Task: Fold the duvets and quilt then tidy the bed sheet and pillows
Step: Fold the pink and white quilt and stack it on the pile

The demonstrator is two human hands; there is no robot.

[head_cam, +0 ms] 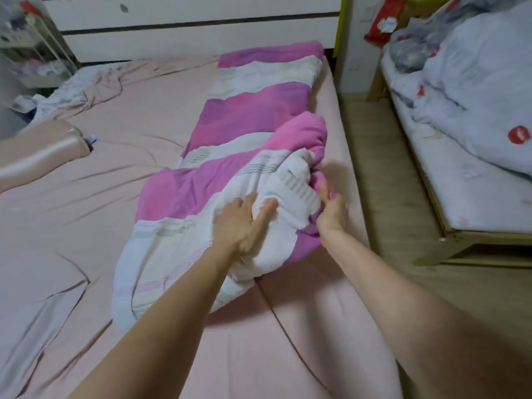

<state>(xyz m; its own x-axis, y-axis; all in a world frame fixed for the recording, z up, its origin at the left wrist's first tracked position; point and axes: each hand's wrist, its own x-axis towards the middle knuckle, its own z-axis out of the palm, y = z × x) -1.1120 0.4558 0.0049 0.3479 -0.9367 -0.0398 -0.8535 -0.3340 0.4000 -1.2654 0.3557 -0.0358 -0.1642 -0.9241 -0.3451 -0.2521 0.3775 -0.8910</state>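
A pink, purple and white striped duvet (236, 133) lies in a long strip along the right side of the bed, its near end bunched up. My left hand (244, 223) grips the white bunched part, thumb pressed into the cloth. My right hand (331, 210) pinches the pink edge of the same bunch near the mattress side. A wrinkled pink bed sheet (121, 180) covers the mattress. A shiny pink pillow (43, 154) lies at the left edge.
A crumpled white cloth (72, 90) sits at the far left corner by the white headboard (195, 27). A strip of wooden floor (383, 174) separates this bed from a wooden-framed bed (449, 226) piled with pale blue bedding (483, 90) on the right.
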